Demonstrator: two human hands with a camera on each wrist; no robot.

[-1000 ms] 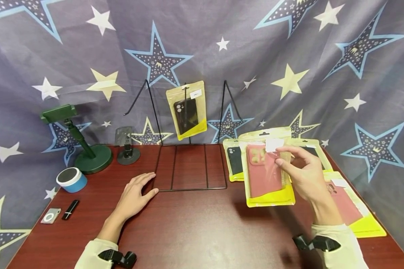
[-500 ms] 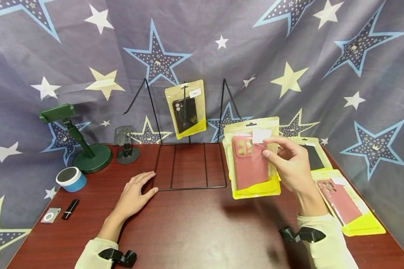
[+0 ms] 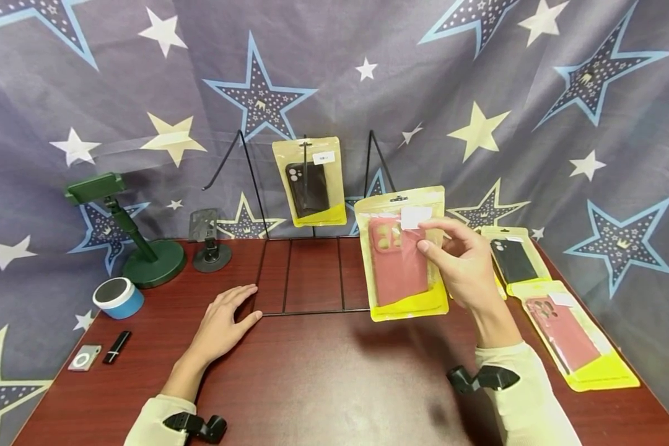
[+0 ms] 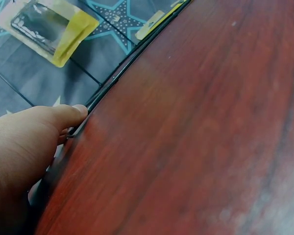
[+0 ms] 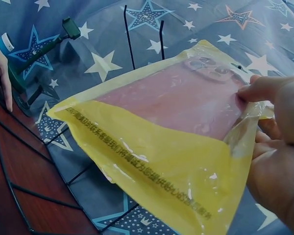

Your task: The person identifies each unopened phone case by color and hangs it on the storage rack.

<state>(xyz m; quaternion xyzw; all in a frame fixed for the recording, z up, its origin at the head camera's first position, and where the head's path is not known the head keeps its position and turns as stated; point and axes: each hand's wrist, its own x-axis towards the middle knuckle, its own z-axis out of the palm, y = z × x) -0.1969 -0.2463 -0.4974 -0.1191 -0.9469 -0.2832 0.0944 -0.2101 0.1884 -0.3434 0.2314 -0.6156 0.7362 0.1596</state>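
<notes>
My right hand (image 3: 468,266) pinches the right edge of a clear-and-yellow pouch (image 3: 407,297) with a pink phone case (image 3: 399,272) inside. The pouch hangs upright in the air, its hang hole right by the tip of the rack's right hook (image 3: 383,161). In the right wrist view, the thumb (image 5: 259,90) presses on the pouch's front. My left hand (image 3: 223,325) rests at the front left corner of the black wire rack (image 3: 312,314), fingers extended and touching the frame. On the middle hook hangs another pouch (image 3: 334,214) with a black phone case (image 3: 314,198).
Pouches with a black case (image 3: 515,260) and a pink case (image 3: 568,334) lie at the table's right. At left stand a green phone stand (image 3: 155,263), a small dark stand (image 3: 213,257) and a blue-white round speaker (image 3: 119,300), near a clip player (image 3: 83,358) and a black stick (image 3: 117,347).
My right hand has carried the pink-case pouch left and slightly up to the right hook. The hanging black-case pouch has swung slightly. My left hand has stayed put.
</notes>
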